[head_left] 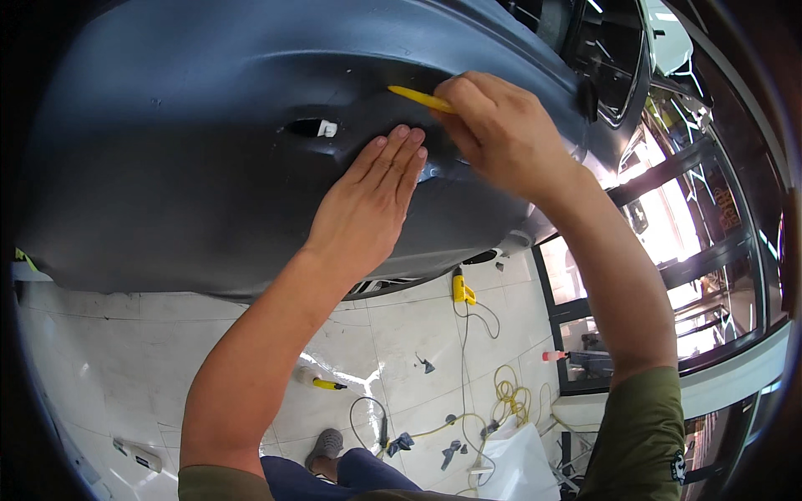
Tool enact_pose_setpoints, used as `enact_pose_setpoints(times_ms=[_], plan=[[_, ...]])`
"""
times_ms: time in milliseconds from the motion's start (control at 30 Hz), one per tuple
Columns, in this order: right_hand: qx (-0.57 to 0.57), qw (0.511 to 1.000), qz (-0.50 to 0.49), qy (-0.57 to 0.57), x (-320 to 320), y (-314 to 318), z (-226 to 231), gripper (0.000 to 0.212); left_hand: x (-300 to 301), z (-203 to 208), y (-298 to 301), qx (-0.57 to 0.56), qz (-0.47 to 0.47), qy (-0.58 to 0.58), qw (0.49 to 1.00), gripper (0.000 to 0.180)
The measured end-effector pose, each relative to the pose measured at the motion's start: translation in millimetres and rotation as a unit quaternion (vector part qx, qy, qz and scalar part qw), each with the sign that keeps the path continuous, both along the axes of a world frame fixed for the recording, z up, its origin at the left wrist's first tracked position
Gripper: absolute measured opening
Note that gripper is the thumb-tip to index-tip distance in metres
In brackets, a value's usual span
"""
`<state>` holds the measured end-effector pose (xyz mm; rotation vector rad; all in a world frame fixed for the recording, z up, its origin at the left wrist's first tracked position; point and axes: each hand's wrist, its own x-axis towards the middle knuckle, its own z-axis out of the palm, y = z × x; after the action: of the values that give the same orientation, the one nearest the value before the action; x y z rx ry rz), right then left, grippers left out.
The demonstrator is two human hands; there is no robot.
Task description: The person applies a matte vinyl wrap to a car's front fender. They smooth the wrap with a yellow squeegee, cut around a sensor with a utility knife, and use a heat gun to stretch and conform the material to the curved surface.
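Note:
Dark grey matte film (pixel 192 167) covers the curved car panel in front of me. My left hand (pixel 363 204) lies flat on the film, fingers stretched out together and pointing up and to the right. Up and to its right, my right hand (pixel 501 125) is closed around a slim yellow pointed tool (pixel 418 98), whose tip points left over the film. Its exact kind I cannot make out. Left of my left fingertips, a white plug-like piece (pixel 327 129) sits at a dark slot in the panel. Creases show in the film around my left fingers.
On the tiled floor below lie a yellow heat gun (pixel 459 287) with its cable, a coiled yellow cord (pixel 511 396), dark film scraps (pixel 402 442), a yellow-and-black tool (pixel 329 384) and white sheeting (pixel 520 466). Dark-framed glass doors (pixel 660 265) stand at right.

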<state>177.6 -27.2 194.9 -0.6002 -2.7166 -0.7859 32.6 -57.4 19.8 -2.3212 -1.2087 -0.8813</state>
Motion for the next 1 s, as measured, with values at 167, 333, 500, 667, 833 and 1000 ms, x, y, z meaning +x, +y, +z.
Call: enact_pose_setpoints(times_ms=[167,333,500,667,833,1000], plan=[[0.021,1.0,0.011,-0.016,-1,4,-3,0.026,2,-7,2,0.016,0.017,0.011,1.0,0.072],[0.021,0.999,0.019,-0.044,-4,5,1,0.025,2,-8,3,0.017,0.019,0.009,1.0,0.072],[0.05,0.997,0.019,-0.064,-10,6,-1,0.025,0,-5,3,0.013,0.025,0.015,0.999,0.072],[0.069,0.994,-0.04,-0.079,-17,-3,-8,0.027,1,-7,2,0.017,0.033,0.013,0.999,0.071],[0.077,0.993,-0.069,-0.065,-20,-1,-22,0.027,0,-7,0,0.02,0.027,0.008,0.999,0.067],[0.09,0.99,-0.106,-0.029,-22,-3,-36,0.026,0,-3,-3,0.02,0.049,0.029,0.998,0.063]])
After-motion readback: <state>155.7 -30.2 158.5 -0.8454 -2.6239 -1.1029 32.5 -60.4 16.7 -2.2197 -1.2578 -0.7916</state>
